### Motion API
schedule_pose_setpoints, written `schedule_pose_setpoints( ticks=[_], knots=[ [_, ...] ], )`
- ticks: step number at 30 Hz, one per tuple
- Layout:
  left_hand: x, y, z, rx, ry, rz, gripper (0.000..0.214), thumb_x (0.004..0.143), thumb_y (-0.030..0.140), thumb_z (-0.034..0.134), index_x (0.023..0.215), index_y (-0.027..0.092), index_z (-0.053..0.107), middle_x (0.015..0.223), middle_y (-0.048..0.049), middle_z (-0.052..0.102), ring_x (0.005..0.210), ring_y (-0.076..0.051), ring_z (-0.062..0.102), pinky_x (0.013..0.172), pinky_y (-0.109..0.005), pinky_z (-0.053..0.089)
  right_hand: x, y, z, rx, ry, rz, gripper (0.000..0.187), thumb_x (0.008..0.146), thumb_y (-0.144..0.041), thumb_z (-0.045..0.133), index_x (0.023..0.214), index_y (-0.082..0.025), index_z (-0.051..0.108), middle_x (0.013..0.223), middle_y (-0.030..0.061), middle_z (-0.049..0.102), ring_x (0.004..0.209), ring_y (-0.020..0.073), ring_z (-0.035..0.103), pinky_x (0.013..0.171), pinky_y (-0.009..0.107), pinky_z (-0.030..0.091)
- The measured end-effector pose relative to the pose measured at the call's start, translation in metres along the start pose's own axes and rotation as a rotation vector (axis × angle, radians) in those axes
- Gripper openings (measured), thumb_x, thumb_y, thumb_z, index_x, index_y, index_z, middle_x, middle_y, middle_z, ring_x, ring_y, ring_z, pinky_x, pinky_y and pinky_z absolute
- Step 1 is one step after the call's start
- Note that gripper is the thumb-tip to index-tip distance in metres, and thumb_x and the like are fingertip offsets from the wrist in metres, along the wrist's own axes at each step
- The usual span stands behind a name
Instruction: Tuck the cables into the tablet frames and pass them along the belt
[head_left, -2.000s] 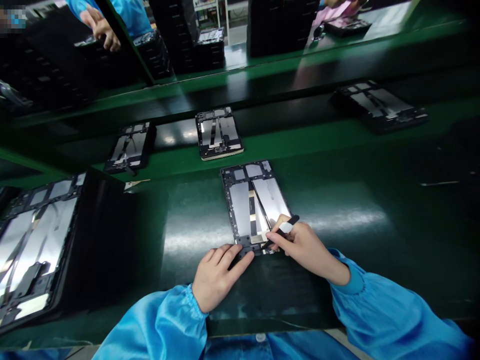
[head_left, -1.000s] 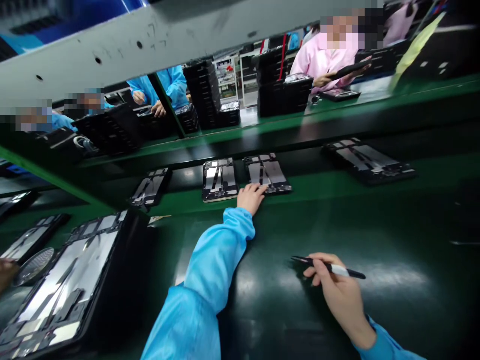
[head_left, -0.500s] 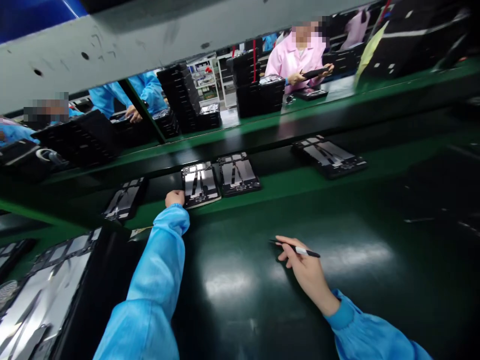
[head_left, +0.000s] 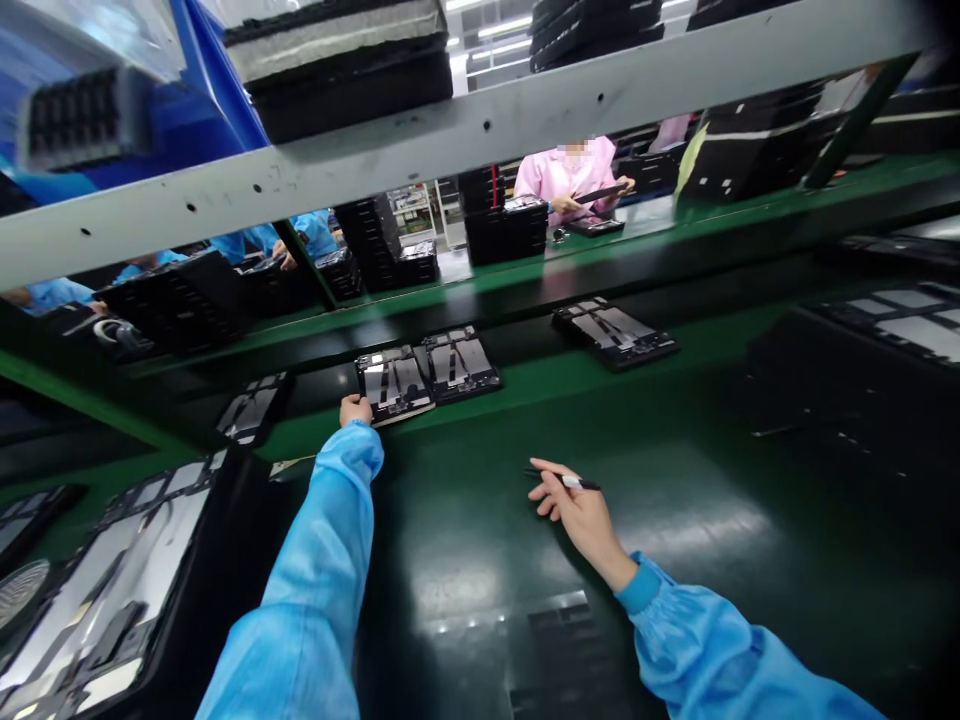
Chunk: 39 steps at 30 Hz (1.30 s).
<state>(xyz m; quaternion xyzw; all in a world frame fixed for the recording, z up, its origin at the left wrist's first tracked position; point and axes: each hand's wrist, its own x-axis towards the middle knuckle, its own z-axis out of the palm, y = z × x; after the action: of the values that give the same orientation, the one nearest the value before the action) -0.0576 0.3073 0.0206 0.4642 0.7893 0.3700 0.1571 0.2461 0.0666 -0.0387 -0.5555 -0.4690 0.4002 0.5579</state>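
Observation:
My left hand (head_left: 355, 409) reaches far forward, its fingers closed at the left edge of an opened tablet (head_left: 395, 382) with silver plates and dark ribbon cables. That tablet lies on the green ledge, seemingly with a pale layer under its front edge. Right beside it is a second opened tablet (head_left: 461, 362). Over the dark green bench, my right hand (head_left: 583, 515) holds black tweezers (head_left: 574, 482) with a pale middle section. Their tips point left, and the other fingers are loosely curled.
Further opened tablets lie on the ledge, one to the right (head_left: 615, 332) and one to the left (head_left: 253, 408). Tall black tray stacks flank me, left (head_left: 225, 560) and right (head_left: 810, 400). A grey shelf beam (head_left: 412, 170) crosses above. Co-workers sit beyond, one in a pink sleeve (head_left: 529, 180).
The camera view has tilted up, showing more of the shelf above. My left hand stays at the tablet's left edge. My right hand still holds the tweezers, now slightly further left in view.

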Motion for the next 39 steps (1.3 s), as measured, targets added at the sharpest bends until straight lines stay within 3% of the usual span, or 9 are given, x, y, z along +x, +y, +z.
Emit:
schedule_pose_setpoints(
  ticks=[6, 10, 13, 16, 20, 24, 30, 34, 39],
  knots=[
    [-0.042, -0.009, -0.027, -0.288, -0.096, -0.112, 0.034, 0.095, 0.035, 0.058, 0.123, 0.015, 0.055, 0.119, -0.0093, 0.059, 0.099, -0.020, 0.062, 0.083, -0.040, 0.055, -0.007, -0.002, -0.002, 0.078, -0.009, 0.094, 0.065, 0.090, -0.062, 0.051, 0.131, -0.012, 0.057, 0.077, 0.0103, 0.075, 0.054, 0.0171, 0.066, 0.046, 0.025, 0.050],
    [-0.116, -0.041, -0.054, -0.439, -0.265, -0.112, 0.044, 0.092, 0.041, 0.059, 0.127, 0.015, 0.054, 0.098, -0.0059, 0.066, 0.073, -0.013, 0.065, 0.065, -0.024, 0.053, -0.009, -0.001, 0.001, 0.075, 0.013, 0.085, 0.063, 0.090, -0.060, 0.051, 0.133, -0.014, 0.055, 0.096, 0.0148, 0.076, 0.064, 0.0193, 0.070, 0.052, 0.029, 0.056],
    [-0.183, -0.062, -0.056, -0.505, -0.430, -0.085, 0.061, 0.084, 0.051, 0.064, 0.132, 0.016, 0.051, 0.082, -0.0025, 0.067, 0.060, -0.013, 0.062, 0.053, -0.022, 0.050, -0.008, 0.002, 0.002, 0.039, -0.007, 0.048, 0.062, 0.090, -0.058, 0.052, 0.135, -0.015, 0.051, 0.109, 0.0171, 0.073, 0.074, 0.0218, 0.073, 0.060, 0.034, 0.059],
    [-0.228, -0.071, -0.048, -0.547, -0.534, -0.044, 0.062, 0.085, 0.051, 0.060, 0.136, 0.017, 0.048, 0.088, -0.0044, 0.068, 0.072, -0.016, 0.066, 0.061, -0.025, 0.054, -0.012, 0.003, -0.005, -0.040, -0.033, 0.046, 0.061, 0.089, -0.053, 0.056, 0.136, -0.015, 0.050, 0.116, 0.0187, 0.071, 0.086, 0.0249, 0.073, 0.076, 0.041, 0.060],
    [-0.240, -0.076, -0.060, -0.460, -0.636, 0.175, 0.044, 0.091, 0.042, 0.056, 0.129, 0.021, 0.056, 0.119, -0.0097, 0.063, 0.102, -0.019, 0.063, 0.077, -0.027, 0.055, -0.033, -0.004, -0.028, -0.165, -0.199, 0.062, 0.065, 0.085, -0.044, 0.066, 0.141, -0.022, 0.044, 0.128, 0.0156, 0.065, 0.112, 0.0282, 0.066, 0.097, 0.048, 0.052],
    [-0.246, -0.089, -0.089, -0.153, -0.774, 0.487, 0.047, 0.089, 0.038, 0.059, 0.134, 0.022, 0.054, 0.112, -0.0083, 0.062, 0.080, -0.015, 0.065, 0.059, -0.023, 0.055, -0.059, -0.009, -0.045, -0.309, -0.403, 0.020, 0.084, 0.079, -0.037, 0.075, 0.150, -0.029, 0.031, 0.144, 0.0109, 0.053, 0.132, 0.0307, 0.049, 0.107, 0.051, 0.044],
    [-0.283, -0.096, -0.089, 0.030, -0.604, 0.710, 0.036, 0.097, 0.038, 0.050, 0.131, 0.024, 0.054, 0.109, -0.0053, 0.065, 0.078, -0.014, 0.066, 0.064, -0.025, 0.058, -0.055, -0.007, -0.057, -0.404, -0.336, 0.004, 0.061, 0.082, -0.037, 0.070, 0.137, -0.023, 0.049, 0.135, 0.0116, 0.061, 0.123, 0.0326, 0.058, 0.100, 0.046, 0.052],
    [-0.285, -0.088, -0.091, 0.153, -0.518, 0.843, 0.039, 0.096, 0.045, 0.051, 0.128, 0.021, 0.054, 0.110, -0.0071, 0.066, 0.092, -0.021, 0.066, 0.076, -0.034, 0.058, -0.050, -0.016, -0.063, -0.467, -0.349, -0.033, 0.061, 0.082, -0.039, 0.071, 0.136, -0.024, 0.049, 0.135, 0.0107, 0.061, 0.122, 0.0329, 0.059, 0.096, 0.044, 0.055],
    [-0.286, -0.074, -0.092, 0.099, -0.512, 0.947, 0.032, 0.095, 0.044, 0.054, 0.116, 0.020, 0.060, 0.097, -0.0059, 0.067, 0.087, -0.020, 0.063, 0.072, -0.033, 0.055, -0.061, -0.036, -0.035, -0.535, -0.326, -0.216, 0.042, 0.091, -0.031, 0.063, 0.131, -0.029, 0.054, 0.130, 0.0065, 0.064, 0.118, 0.0296, 0.062, 0.096, 0.044, 0.053]
  ],
)
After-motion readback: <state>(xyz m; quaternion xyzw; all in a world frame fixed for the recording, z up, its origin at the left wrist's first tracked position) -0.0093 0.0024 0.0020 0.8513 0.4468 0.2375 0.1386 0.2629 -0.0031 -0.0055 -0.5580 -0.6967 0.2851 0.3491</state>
